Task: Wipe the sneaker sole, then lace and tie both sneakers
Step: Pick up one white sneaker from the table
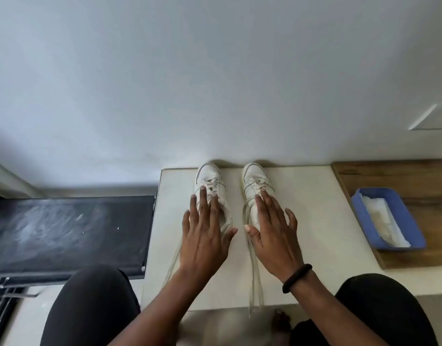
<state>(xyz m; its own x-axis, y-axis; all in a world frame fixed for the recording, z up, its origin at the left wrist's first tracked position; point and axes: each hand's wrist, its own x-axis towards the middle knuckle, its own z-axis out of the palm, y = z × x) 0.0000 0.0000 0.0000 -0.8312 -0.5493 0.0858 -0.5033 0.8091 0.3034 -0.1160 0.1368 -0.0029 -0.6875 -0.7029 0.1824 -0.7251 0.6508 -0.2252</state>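
On table, against wall, toes to wall: pair of white sneakers, soles down, side by side with a gap between.

Item 1, left sneaker: low-cut, smooth leather-look upper, rounded perforated toe, padded collar; covered from the tongue back by left hand, fingers straight and spread, laid flat, gripping nothing.

Item 2, right sneaker: same make and shape; covered likewise by right hand, fingers straight, splayed, thumb out toward the gap, nothing pinched; black elastic band on that wrist.

Item 3, laces: flat, off-white, limp; crossed through the eyelets nearest the toe, upper eyelets hidden under the hands; ends trailing loose to the near edge, one hanging over it.

Item 4, tray: blue plastic, rectangular, rounded corners; holding a crumpled white cloth; set on a dark-grained wooden board, well apart from the sneakers.

Progress, judged: wiping unverifiable, soles hidden, cloth lying in tray and in neither hand; lacing begun at most; no bow on either sneaker; threading of remaining eyelets and both knots probably outstanding.
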